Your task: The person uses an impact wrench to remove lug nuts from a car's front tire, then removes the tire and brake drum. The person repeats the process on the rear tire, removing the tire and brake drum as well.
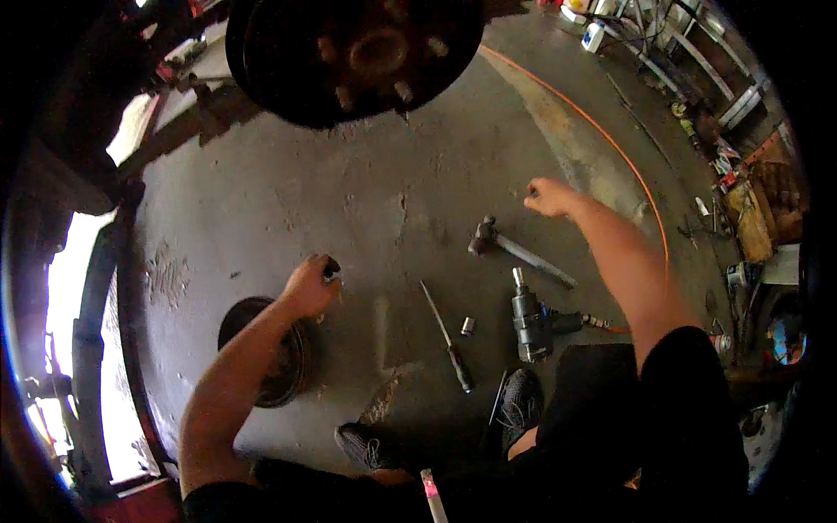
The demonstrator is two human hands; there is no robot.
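Observation:
My left hand (312, 286) is closed around a small dark thing (330, 268) that I cannot make out. It hovers over the floor, just past a round dark metal drum (294, 362) that my forearm partly covers. My right hand (551, 198) is held out farther forward, its fingers curled; what they hold, if anything, is too small to name. Nearest to it on the floor lies a hammer (527, 254). Closer to me are an air impact wrench (530, 324), a small metal socket (468, 326) and a long screwdriver (450, 345).
Overhead at the far side hangs a dark wheel hub (377, 54) with studs. An orange air hose (629, 166) curves along the right. Metal stands (697, 61) and clutter line the right edge. My shoes (521, 397) are near the tools. A white stick (432, 499) with a pink tip shows below.

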